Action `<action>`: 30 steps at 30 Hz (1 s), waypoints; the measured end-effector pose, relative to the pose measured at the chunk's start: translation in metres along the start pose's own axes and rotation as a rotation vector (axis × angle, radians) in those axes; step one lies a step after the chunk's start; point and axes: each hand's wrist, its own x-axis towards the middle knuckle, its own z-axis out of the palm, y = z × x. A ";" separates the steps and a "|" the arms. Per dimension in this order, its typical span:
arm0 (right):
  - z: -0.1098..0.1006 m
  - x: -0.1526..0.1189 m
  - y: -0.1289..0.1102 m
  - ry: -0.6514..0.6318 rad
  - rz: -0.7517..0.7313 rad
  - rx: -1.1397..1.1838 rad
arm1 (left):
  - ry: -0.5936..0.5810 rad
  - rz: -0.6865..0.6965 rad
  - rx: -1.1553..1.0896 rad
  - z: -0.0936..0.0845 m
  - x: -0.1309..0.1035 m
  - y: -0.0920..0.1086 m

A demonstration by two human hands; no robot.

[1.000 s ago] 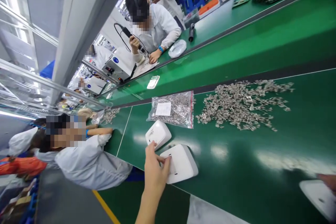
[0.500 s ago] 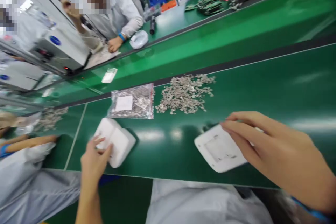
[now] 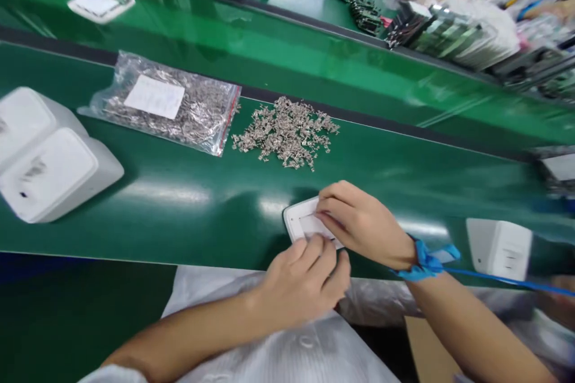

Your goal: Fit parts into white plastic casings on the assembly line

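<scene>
Green table [image 3: 188, 227] under white casing [image 3: 295, 218]

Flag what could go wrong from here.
The blue cord at the right wrist passes by the white housing on the right and might catch on it.
The loose metal parts lie in an open pile beyond the hands, so a stray knock could scatter them.
The left hand and right hand hide much of the white cover, so a slip could go unseen.
</scene>
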 end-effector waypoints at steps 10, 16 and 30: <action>0.007 0.016 0.000 -0.034 0.031 -0.029 | 0.043 -0.085 0.055 0.004 -0.015 -0.013; 0.005 0.022 -0.001 -0.091 0.000 -0.071 | 0.031 -0.077 0.077 0.008 -0.016 -0.012; -0.001 0.018 0.004 -0.076 0.037 -0.076 | 0.114 -0.167 -0.006 0.004 -0.016 -0.012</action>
